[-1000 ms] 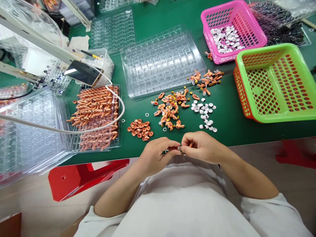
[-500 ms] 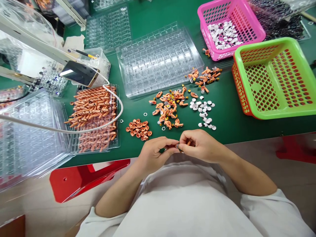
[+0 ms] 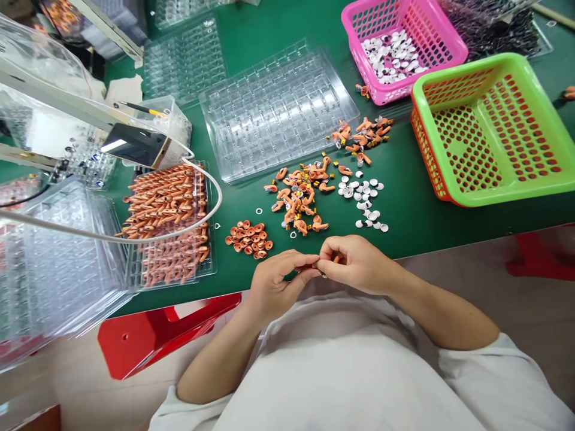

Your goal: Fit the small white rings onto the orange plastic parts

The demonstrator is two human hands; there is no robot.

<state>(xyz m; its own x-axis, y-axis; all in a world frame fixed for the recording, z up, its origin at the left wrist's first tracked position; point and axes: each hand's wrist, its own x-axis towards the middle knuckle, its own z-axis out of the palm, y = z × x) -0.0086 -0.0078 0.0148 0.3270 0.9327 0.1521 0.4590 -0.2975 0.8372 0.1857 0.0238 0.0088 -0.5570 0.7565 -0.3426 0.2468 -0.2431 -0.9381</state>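
My left hand [image 3: 278, 281] and my right hand [image 3: 357, 266] meet at the table's front edge, fingertips touching. Between them they pinch a small orange part [image 3: 336, 260], mostly hidden by the fingers. Beyond my hands lies a pile of orange parts with yellow bits [image 3: 299, 200]. Copper-coloured cups [image 3: 248, 238] are heaped to its left, and white discs [image 3: 371, 194] are scattered to its right. Another small cluster of orange parts [image 3: 368, 134] sits farther back, beside a clear moulded tray [image 3: 278, 114].
At the left, a clear tray holds rows of copper-coloured parts [image 3: 164, 203], with a white cable [image 3: 215, 203] looping over it. A phone [image 3: 135, 145] rests on a clear box. A pink basket [image 3: 381, 94] and a green basket [image 3: 494, 199] stand at the right. Red stools [image 3: 148, 335] are below.
The head view has shifted slightly, so the table items appear farther left. My hands keep their pinch on the small part, whose visible portion between the fingertips is now smaller.
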